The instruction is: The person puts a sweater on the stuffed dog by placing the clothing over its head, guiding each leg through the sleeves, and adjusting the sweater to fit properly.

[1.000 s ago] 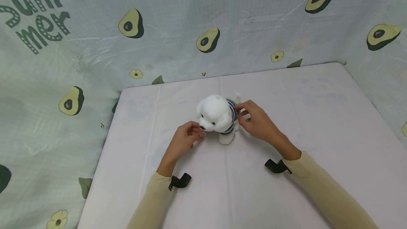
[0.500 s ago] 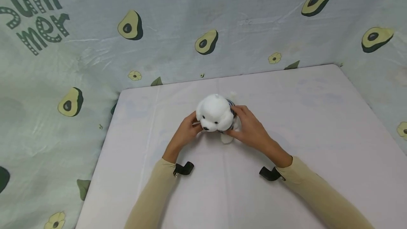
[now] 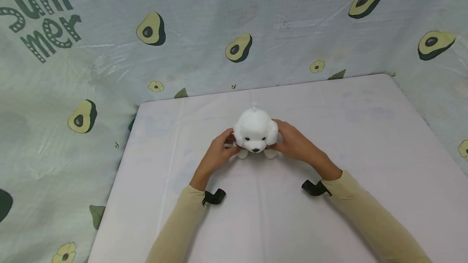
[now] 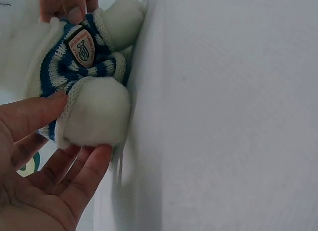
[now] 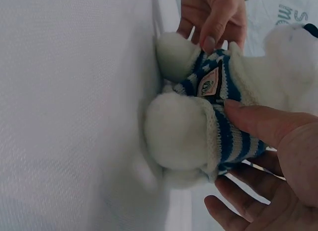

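A white plush dog (image 3: pixel 256 129) stands on the table, its face toward me. It wears a blue-and-white striped knitted sweater (image 5: pixel 233 136) with a small chest patch (image 4: pixel 82 46). My left hand (image 3: pixel 216 153) holds one side of the body, thumb on the sweater front and fingers around behind a front leg (image 4: pixel 99 112). From the opposite side my right hand (image 3: pixel 296 143) holds the body the same way, thumb on the sweater near the patch. The dog's head hides much of its body in the head view.
The white-covered table (image 3: pixel 241 222) reaches back to a pale curtain (image 3: pixel 197 19) printed with avocados and lettering. Each wrist carries a black camera mount, one on the left (image 3: pixel 215 197) and one on the right (image 3: pixel 313 188).
The plush dog has turned from facing front-left to facing straight at me, and its head has shifted right. Both hands have closed in and now hold it from its two sides.
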`<state>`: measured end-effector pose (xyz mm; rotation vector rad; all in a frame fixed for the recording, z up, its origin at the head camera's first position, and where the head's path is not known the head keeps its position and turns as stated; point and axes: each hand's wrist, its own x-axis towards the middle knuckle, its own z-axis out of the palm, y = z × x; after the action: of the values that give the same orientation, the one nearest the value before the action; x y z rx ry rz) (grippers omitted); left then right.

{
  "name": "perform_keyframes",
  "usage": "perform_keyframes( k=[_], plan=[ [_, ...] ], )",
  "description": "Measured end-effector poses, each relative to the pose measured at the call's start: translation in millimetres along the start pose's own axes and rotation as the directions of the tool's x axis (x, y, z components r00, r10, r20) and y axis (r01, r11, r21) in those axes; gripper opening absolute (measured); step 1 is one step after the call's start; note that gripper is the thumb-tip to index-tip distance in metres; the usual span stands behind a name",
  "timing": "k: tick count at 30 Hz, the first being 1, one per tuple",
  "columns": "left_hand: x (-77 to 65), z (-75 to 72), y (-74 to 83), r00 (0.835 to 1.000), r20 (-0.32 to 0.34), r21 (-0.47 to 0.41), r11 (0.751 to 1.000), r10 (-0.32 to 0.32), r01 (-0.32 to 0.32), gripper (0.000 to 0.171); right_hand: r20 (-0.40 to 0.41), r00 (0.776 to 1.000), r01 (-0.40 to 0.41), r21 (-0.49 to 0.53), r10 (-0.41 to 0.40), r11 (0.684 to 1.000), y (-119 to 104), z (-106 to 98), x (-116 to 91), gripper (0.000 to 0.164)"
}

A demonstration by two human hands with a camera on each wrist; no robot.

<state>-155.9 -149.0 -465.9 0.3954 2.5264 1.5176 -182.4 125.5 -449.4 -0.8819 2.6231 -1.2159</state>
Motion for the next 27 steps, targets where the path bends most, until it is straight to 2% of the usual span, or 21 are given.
perform_keyframes(
  k=[9,18,27],
  plan=[
    [1.2,7.0,-2.1,1.0,-0.007,0.009,1.0,-0.017,0.017,0.052,0.016,1.0,-0.016,-0.014,0.016,1.0,4.0,-3.2,-6.5,0.079],
    [2.6,8.1,-3.2,1.0,0.004,0.006,1.0,0.012,-0.012,0.049,-0.037,0.998,0.04,-0.019,-0.041,0.999,5.8,-0.6,-9.8,0.074],
    [3.9,7.0,-4.3,1.0,0.012,0.012,1.0,0.021,-0.021,0.047,-0.059,0.996,0.062,-0.016,-0.063,0.998,7.8,2.5,-10.0,0.075]
  ],
)
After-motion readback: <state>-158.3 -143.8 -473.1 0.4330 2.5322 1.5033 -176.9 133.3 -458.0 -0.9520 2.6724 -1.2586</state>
